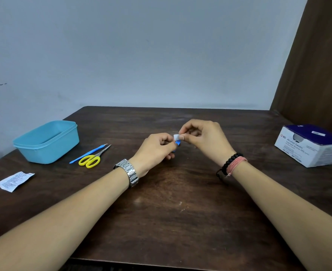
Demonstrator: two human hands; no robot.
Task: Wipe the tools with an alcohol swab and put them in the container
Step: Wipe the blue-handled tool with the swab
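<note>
Over the middle of the table my left hand (157, 146) grips a small blue tool (177, 143), mostly hidden by its fingers. My right hand (202, 138) pinches a white alcohol swab (176, 137) against the tool's end. A light blue container (46, 141) stands open at the left. Beside it lie yellow-handled scissors (92, 159) and a blue-handled scalpel-like tool (87, 154), side by side on the wood.
A white and dark blue box of alcohol swabs (310, 145) sits at the right edge of the dark wooden table (180, 202). A torn swab wrapper (14, 181) lies at the near left. A wall stands behind the table.
</note>
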